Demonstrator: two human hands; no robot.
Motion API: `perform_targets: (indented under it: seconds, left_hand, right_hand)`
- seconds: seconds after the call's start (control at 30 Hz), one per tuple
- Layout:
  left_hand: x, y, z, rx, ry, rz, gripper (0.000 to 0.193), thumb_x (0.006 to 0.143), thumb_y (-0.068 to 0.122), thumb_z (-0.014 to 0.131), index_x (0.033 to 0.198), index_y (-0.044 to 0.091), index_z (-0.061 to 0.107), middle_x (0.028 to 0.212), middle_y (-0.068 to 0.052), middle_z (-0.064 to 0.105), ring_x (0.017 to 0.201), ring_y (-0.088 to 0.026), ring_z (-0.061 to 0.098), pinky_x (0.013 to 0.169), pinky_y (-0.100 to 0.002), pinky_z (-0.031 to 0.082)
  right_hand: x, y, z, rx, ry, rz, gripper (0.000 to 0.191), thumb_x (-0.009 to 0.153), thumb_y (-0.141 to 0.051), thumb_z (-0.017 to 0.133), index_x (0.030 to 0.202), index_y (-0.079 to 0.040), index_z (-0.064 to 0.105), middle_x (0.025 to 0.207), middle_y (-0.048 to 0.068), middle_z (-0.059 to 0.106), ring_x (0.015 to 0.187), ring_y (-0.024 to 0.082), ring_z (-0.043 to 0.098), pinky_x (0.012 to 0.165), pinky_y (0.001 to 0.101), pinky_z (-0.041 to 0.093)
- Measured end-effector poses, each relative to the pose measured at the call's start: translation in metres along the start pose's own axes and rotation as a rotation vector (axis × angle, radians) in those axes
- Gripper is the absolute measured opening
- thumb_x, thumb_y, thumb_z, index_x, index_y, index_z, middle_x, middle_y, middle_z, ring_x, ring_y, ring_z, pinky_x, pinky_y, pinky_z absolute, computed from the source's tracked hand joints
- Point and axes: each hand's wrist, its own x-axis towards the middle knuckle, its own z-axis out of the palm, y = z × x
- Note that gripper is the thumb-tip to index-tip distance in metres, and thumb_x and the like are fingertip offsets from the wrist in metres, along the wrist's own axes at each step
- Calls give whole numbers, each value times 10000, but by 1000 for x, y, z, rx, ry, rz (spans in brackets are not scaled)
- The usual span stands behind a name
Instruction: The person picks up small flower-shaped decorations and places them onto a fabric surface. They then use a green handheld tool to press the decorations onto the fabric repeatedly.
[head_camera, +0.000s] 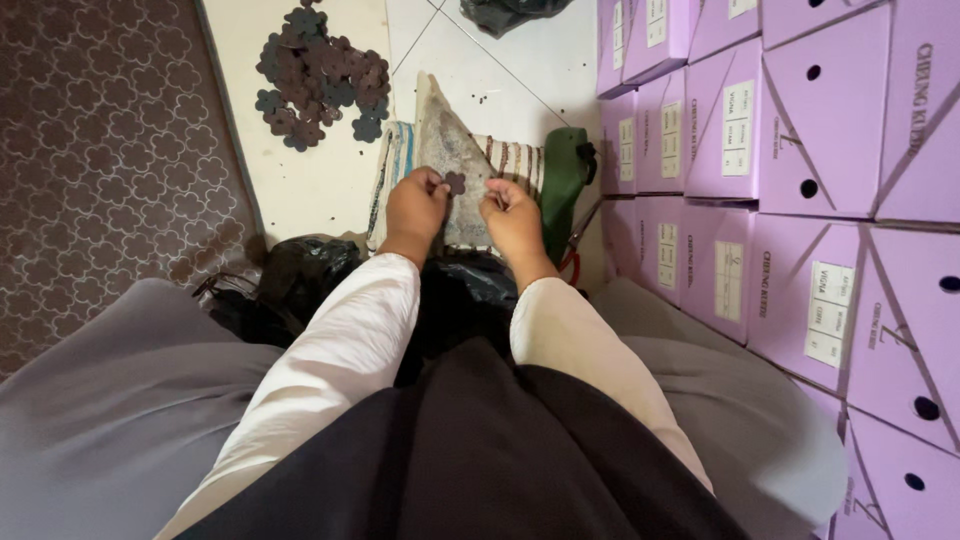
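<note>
two bare hands meet above a striped cloth (395, 165) laid on the pale tiled floor (320, 190), seen from the head view. the left hand (417, 205) is curled narrow, its fingertips pinching a small dark flower-shaped piece (455, 182), which sits between the two hands just over a grey, worn triangular pad (450, 150) lying on the cloth. the right hand (512, 215) is also curled in, fingers bunched close beside the piece; whether it actually grips it cannot be told. both arms wear pale sleeves (350, 340) and reach out over a dark lap. further off on the floor lies a loose heap of similar dark flower-shaped pieces (320, 75), well apart from the hands. a black plastic bag (300, 275) sits crumpled beside the left forearm, its contents hidden. to the right, a stack of closed lilac cardboard boxes (780, 150) rises like a wall, each with round holes and a pale label; nothing inside them shows. a green object (565, 175) leans between the cloth and the boxes. a patterned brown mat (110, 150) covers the floor at left.
</note>
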Motion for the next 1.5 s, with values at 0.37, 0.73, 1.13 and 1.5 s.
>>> perform_targets:
  seconds: [0.37,0.73,1.13,1.5]
  left_hand:
    - [-16,-5,-16,-131,-468,3,245,929,285,597,932,66,707,916,-123,717,840,-304,660,731,-401,532]
    - [-54,23,-17,659,-1243,-172,306,763,309,836,993,115,778,1035,-131,734,876,-280,718,762,-401,522]
    - [-43,4,-20,181,-118,355,189,898,196,687,1077,153,730,1013,-151,761,884,-371,718,757,-461,565]
    - [-22,3,-18,336,-54,244,412,867,309,764,1243,150,705,975,-121,759,854,-342,718,720,-460,556]
  right_hand:
    - [9,24,3,29,27,-50,401,942,32,667,1335,7,589,1079,48,688,957,123,646,841,244,528]
    - [13,28,13,160,-93,-88,378,979,20,584,1355,-16,564,1114,76,683,1009,145,720,891,256,552]
    - [11,25,9,22,-22,-100,194,1002,-66,638,1190,-28,670,1059,106,735,883,143,663,789,272,538]
    - [8,27,10,195,-44,-62,202,1019,17,606,1221,19,597,1060,116,726,977,167,727,901,276,558]
